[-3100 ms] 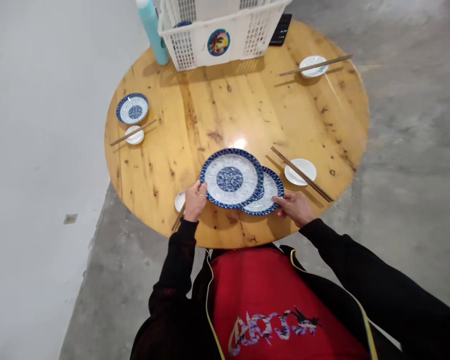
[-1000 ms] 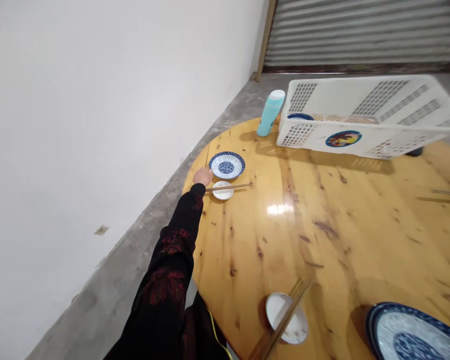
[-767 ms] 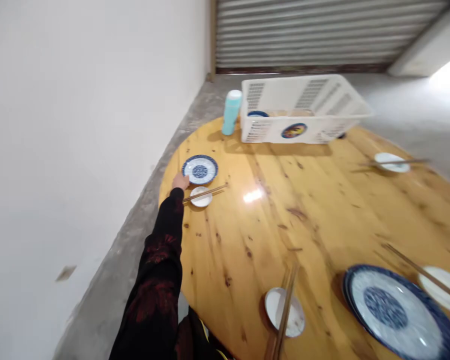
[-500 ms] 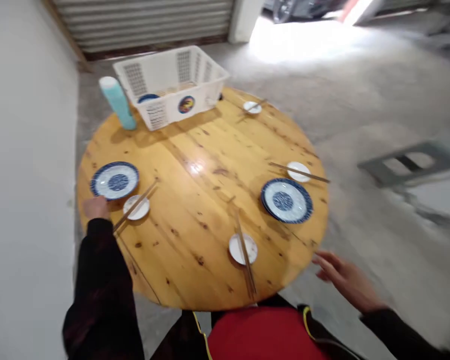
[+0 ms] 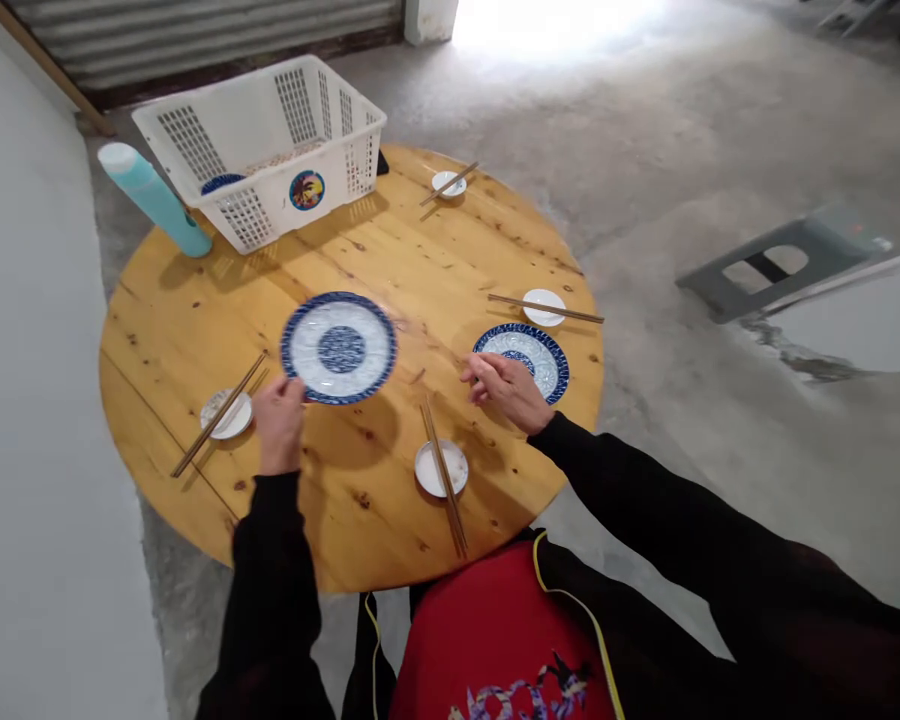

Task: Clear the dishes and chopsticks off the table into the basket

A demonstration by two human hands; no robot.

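Half a second on, we have lifted the blue-patterned plate (image 5: pixel 339 347) from the table's left edge and carry it over the middle of the round wooden table (image 5: pixel 195 320), our left hand (image 5: pixel 279 422) pinching its near rim. Our right hand (image 5: pixel 504 388), fingers loosely curled and holding nothing, touches the near rim of the second blue plate (image 5: pixel 525 356) on the right. Between our hands lies a small white saucer (image 5: pixel 440 467) with chopsticks (image 5: pixel 444 478) across it; a white basket (image 5: pixel 262 150) stands at the far side.
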